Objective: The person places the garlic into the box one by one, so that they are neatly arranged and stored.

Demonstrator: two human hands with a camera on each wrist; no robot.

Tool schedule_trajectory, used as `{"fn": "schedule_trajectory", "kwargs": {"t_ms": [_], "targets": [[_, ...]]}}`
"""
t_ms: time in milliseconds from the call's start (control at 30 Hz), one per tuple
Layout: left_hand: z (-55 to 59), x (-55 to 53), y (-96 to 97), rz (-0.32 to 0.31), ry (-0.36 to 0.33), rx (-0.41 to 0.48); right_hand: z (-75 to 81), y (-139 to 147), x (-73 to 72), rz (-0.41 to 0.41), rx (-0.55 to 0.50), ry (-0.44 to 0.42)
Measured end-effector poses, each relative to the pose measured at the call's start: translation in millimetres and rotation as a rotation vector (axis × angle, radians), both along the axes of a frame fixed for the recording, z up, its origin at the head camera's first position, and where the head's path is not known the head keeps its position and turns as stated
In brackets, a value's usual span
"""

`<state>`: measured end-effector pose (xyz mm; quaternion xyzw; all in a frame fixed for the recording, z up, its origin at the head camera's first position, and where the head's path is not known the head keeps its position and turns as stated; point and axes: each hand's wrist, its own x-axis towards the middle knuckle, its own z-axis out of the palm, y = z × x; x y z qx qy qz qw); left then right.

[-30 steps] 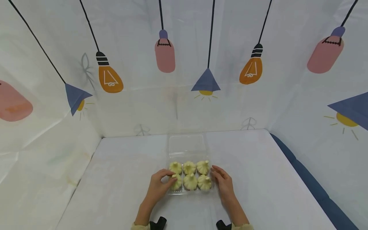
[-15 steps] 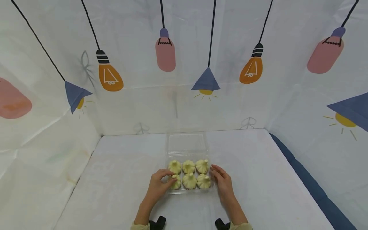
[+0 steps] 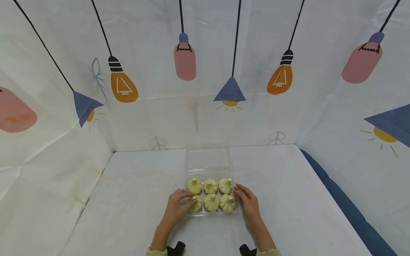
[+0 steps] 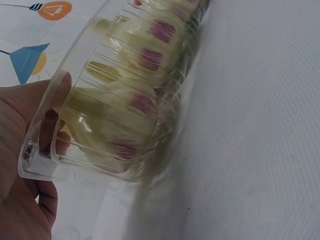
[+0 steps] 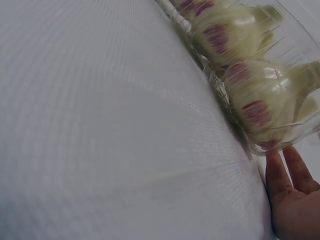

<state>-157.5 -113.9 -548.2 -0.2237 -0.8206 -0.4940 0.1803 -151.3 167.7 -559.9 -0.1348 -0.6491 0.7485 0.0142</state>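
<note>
Garlic bulbs, pale with purple streaks, sit in two rows of three in a clear plastic container [image 3: 214, 214]. My left hand [image 3: 175, 206] reaches over the container's left end; its thumb and forefinger pinch the front left garlic bulb [image 3: 196, 204] near its stem. Through the plastic, the left wrist view shows the fingertips on either side of that stem. My right hand [image 3: 250, 205] stands at the container's right end, its fingers [image 5: 278, 175] fairly straight against the outer wall beside the front right garlic bulb [image 3: 227, 203].
The container's clear lid [image 3: 208, 160] lies folded back behind the bulbs. A white-covered table [image 3: 141, 185] extends all round. White cloth walls [image 3: 153, 117] with printed lamps enclose the back and sides. Dark blue material [image 3: 342, 202] shows past the right table edge.
Both hands keep their places on and beside the garlic container. Only a slight shift of the whole head view is visible.
</note>
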Motion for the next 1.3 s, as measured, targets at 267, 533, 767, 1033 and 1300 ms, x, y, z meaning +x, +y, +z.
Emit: {"fn": "schedule_trajectory", "kwargs": {"t_ms": [267,533,767,1033,1300], "targets": [[-0.4,-0.7,-1.4,-0.005,-0.007,-0.001,2.1,-0.5,-2.4,-0.003,0.003,-0.031],[-0.5,-2.1,-3.0,-0.029,0.004,0.010,2.3,-0.7,-3.1,-0.011,-0.003,-0.034],[-0.6,-4.9,-4.0,-0.048,0.011,-0.006,1.0,-1.6,-0.5,-0.028,-0.024,-0.044],[0.2,-0.4,-3.4,-0.038,-0.036,-0.021,4.4,-1.9,0.4,-0.025,0.005,-0.059],[-0.2,-0.1,-5.5,-0.041,-0.041,-0.021,6.5,-2.8,1.1,-0.015,0.028,-0.047]]}}
